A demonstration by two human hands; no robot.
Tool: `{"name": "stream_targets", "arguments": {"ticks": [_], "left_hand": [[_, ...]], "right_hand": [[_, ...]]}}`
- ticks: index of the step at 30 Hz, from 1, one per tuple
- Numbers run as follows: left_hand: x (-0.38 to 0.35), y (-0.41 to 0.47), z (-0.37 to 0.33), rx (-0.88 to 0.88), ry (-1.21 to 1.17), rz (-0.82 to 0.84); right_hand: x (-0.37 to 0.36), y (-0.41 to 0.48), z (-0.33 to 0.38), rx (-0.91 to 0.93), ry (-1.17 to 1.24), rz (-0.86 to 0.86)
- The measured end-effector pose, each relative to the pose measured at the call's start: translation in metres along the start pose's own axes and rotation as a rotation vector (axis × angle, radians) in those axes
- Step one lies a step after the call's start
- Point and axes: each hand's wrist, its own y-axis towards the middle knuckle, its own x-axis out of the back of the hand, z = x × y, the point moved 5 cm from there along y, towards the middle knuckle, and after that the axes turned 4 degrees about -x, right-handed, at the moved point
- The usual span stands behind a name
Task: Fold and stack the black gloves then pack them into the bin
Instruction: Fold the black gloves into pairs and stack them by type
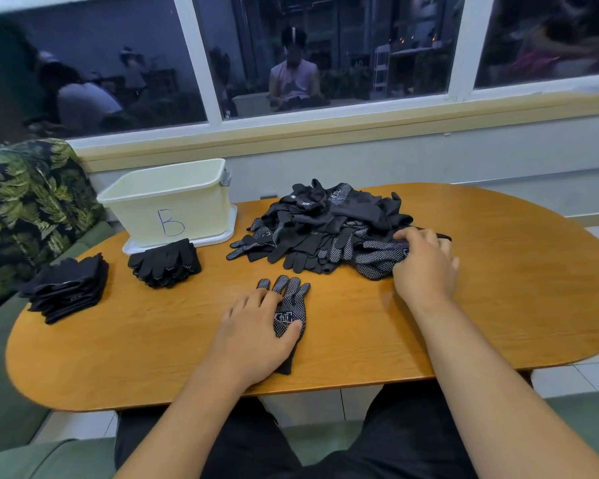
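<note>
Spanning most of the view, an oval wooden table carries all the working material, with a leaf-patterned cushion on a green bench at its far left end. Next in size, a loose pile of black gloves lies at the far centre of the tabletop, several showing pale grip dots on their palms. A cream bin marked with a handwritten letter B stands left of the pile on a white lid or tray, and its interior cannot be seen from this angle. Two finished stacks sit on the left: a stack of folded gloves near the table's left edge, and a second stack just in front of the bin, touching the tray. The right hand rests palm down on the pile's right edge, fingers curled around a dotted glove there; how firmly it grips cannot be told. The left hand lies open and flat, pressing on a single glove spread dotted side up near the table's front centre, its fingers pointing away from the person.
</note>
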Motion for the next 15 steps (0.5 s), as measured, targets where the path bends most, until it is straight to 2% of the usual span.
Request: {"name": "stream_targets", "arguments": {"ticks": [3,5,9,11,15], "left_hand": [[0.006,0.003,0.003,0.008,0.014,-0.030],[0.005,0.009,0.002,-0.064,-0.005,-0.034],[-0.010,0.020,0.001,-0.183,-0.071,0.151],[-0.014,0.025,0.007,-0.147,-0.042,0.199],[-0.015,0.031,0.027,-0.036,0.012,0.222]], "right_hand": [[-0.003,-0.006,0.010,0.140,0.009,-0.005],[-0.006,-0.009,0.018,0.238,0.042,0.016],[-0.020,-0.016,0.028,0.418,0.108,0.228],[-0.024,-0.016,0.026,0.396,0.048,0.274],[-0.018,-0.008,0.011,0.207,-0.049,0.188]]}}
